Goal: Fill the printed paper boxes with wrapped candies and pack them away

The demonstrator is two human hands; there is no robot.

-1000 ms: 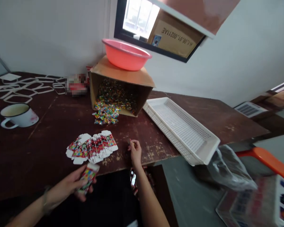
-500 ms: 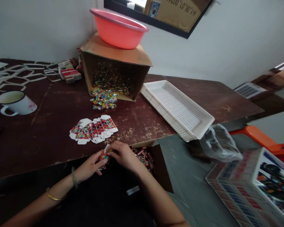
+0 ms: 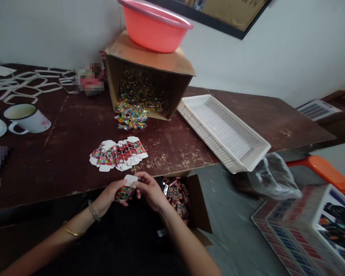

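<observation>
A small printed carton (image 3: pixel 124 193) with a white flap standing up is held in front of my body, just off the table's near edge. Wrapped round its left side is my left hand (image 3: pixel 110 195), closed on it. My right hand (image 3: pixel 148 189) pinches the white flap at the right with thumb and fingers. Just beyond my hands, a fanned stack of flat printed cartons (image 3: pixel 119 154) lies on the table. Farther back, wrapped candies (image 3: pixel 131 117) spill out of a cardboard box (image 3: pixel 152 61) lying on its side. What is inside the held carton is hidden.
A pink basin (image 3: pixel 155 28) sits on the box. To the right lies a white perforated tray (image 3: pixel 227 134), over the table's edge. Below the edge an open box (image 3: pixel 199 207) holds many small packets. At left stands an enamel mug (image 3: pixel 27 119).
The carton has turned so its white flap and printed face show more. My right hand has shifted to pinch the flap's right side. The whole view has swung slightly.
</observation>
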